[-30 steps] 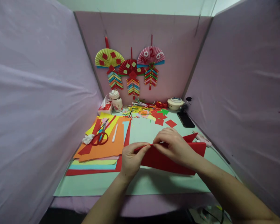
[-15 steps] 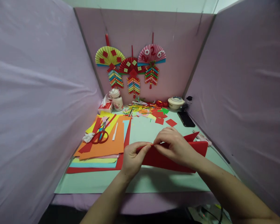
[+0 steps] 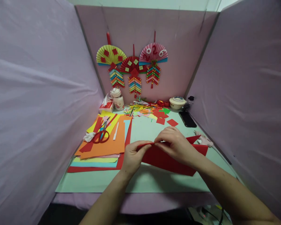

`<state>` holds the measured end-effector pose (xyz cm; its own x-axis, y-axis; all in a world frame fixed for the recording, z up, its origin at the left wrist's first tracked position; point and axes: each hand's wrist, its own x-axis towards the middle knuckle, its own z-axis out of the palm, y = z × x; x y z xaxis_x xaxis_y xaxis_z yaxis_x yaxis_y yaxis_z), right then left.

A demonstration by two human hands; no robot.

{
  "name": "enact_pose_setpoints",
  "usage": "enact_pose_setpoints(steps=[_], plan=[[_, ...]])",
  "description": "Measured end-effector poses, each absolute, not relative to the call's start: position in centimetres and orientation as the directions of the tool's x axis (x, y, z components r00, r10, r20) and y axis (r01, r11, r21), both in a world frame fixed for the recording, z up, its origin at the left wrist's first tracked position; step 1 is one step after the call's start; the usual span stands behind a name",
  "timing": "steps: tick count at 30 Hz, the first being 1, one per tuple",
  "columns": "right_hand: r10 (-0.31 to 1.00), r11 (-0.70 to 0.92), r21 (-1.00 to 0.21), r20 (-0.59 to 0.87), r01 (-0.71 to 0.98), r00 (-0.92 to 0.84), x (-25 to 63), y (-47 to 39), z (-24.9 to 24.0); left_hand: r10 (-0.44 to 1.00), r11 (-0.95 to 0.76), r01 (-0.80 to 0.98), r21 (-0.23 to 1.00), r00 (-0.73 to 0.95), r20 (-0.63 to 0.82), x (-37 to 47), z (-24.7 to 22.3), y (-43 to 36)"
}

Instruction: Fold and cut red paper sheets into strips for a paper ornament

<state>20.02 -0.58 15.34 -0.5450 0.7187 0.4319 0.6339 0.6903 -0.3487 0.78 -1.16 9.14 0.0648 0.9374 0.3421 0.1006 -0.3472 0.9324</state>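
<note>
A sheet of red paper (image 3: 170, 161), folded along its upper edge, is held above the pale green table top, its two layers spreading apart at the right. My left hand (image 3: 134, 157) pinches the fold's left end between thumb and fingers. Close beside it, my right hand (image 3: 174, 143) is closed on the same fold, thumb and fingertips pressed together. The two sets of fingertips nearly meet. Part of the paper is hidden behind my right hand and forearm.
Left lie stacked coloured sheets (image 3: 103, 151) with red-handled scissors (image 3: 101, 136) and a white pen (image 3: 115, 131). Paper scraps (image 3: 140, 109), a lidded bowl (image 3: 177, 103), a jar (image 3: 118, 101) and a tissue box (image 3: 106, 107) line the back. A phone (image 3: 187, 119) lies right; paper fans (image 3: 133, 65) hang behind.
The red paper's lower right part has tilted slightly, and its right ends have shifted a little. Both hands keep their pinch on the fold. The camera view has shifted slightly.
</note>
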Motion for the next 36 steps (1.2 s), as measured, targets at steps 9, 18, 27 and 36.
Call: enact_pose_setpoints(steps=[9,18,27,36], plan=[[0.794,0.596,-0.288,0.352,0.75,-0.495,22.8,-0.2,15.9,0.909,-0.412,0.089,0.907,-0.025,0.415,-0.7,8.5,-0.5],[0.701,0.612,-0.075,0.513,0.787,-0.496,21.8,0.4,14.9,0.932,-0.361,0.073,0.93,-0.006,0.363,-1.1,7.3,0.8],[0.565,0.557,0.211,0.613,0.803,-0.553,20.9,1.1,13.2,0.786,-0.591,0.747,0.305,0.447,0.427,0.5,13.7,0.9],[0.48,0.503,0.181,0.755,0.845,-0.447,22.8,-1.7,15.2,0.813,-0.556,0.681,0.477,0.565,0.14,1.9,12.1,3.2]])
